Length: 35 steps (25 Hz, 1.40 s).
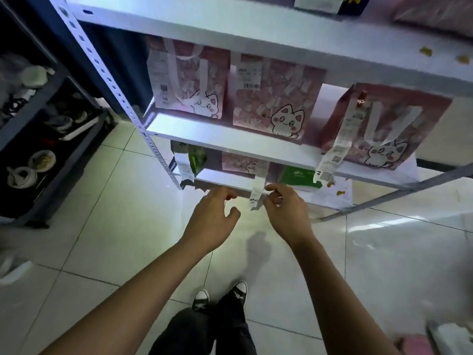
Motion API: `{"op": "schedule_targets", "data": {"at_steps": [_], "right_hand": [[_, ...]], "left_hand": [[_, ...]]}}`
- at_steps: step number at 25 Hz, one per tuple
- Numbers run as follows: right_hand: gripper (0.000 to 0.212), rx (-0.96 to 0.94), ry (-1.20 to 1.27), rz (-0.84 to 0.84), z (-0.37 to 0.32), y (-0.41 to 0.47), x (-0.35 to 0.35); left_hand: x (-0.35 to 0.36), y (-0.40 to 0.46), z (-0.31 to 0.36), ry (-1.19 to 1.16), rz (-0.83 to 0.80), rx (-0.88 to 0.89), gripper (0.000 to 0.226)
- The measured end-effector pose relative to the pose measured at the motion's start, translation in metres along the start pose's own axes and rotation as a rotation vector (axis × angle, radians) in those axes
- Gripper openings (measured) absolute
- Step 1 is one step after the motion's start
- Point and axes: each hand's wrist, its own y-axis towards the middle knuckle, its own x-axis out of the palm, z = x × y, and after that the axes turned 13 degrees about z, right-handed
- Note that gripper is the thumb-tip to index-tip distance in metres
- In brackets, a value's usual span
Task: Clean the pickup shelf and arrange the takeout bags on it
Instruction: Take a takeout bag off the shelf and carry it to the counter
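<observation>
A white metal shelf (230,139) holds three pink cat-print takeout bags on its middle level: left (189,80), centre (273,98), and right (384,126), the right one tilted with a long receipt hanging down. The lowest level (225,180) carries a green-patterned bag (197,157), a small pink bag (243,162) and a green bag (299,175). A receipt (256,193) hangs from the small pink bag over the shelf edge. My left hand (212,216) hovers just left of it, fingers curled and holding nothing. My right hand (284,208) has its fingertips at the receipt's right edge.
Yellow crumbs lie on the upper board (426,51) and on the lowest board (340,192). A dark rack (51,103) with bowls and dishes stands at the left. Pale floor tiles (115,201) spread below, with my shoes (220,295) near the bottom.
</observation>
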Motion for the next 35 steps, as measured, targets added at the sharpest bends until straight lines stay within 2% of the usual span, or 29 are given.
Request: {"op": "schedule_targets", "data": {"at_steps": [5,9,14,18,22,26,28,32,35], "right_hand": [[0.025,0.047,0.047,0.078,0.062,0.044,0.097],[0.031,0.153,0.115,0.127,0.123,0.09,0.182],[0.039,0.182,0.234,0.262,0.187,0.143,0.277],[0.04,0.217,0.254,0.341,0.238,0.187,0.33],[0.039,0.197,0.198,0.395,0.276,0.226,0.352],[0.07,0.257,0.308,0.319,0.284,0.254,0.355],[0.076,0.252,0.311,0.269,0.283,0.264,0.357],[0.068,0.187,0.384,0.261,0.281,0.274,0.357],[0.06,0.165,0.422,0.271,0.278,0.273,0.358]], "left_hand": [[0.1,0.037,-0.074,-0.029,-0.03,-0.084,0.048],[0.169,0.082,-0.151,-0.045,-0.048,-0.086,0.053],[0.241,0.15,-0.25,-0.039,-0.01,-0.068,0.058],[0.292,0.208,-0.307,-0.058,0.023,-0.117,0.059],[0.321,0.262,-0.338,-0.073,0.109,-0.22,0.063],[0.334,0.289,-0.34,-0.1,0.061,-0.285,0.073],[0.336,0.298,-0.339,-0.081,0.046,-0.307,0.073],[0.336,0.324,-0.334,-0.205,0.138,-0.337,0.064],[0.336,0.338,-0.328,-0.325,0.14,-0.357,0.047]]}}
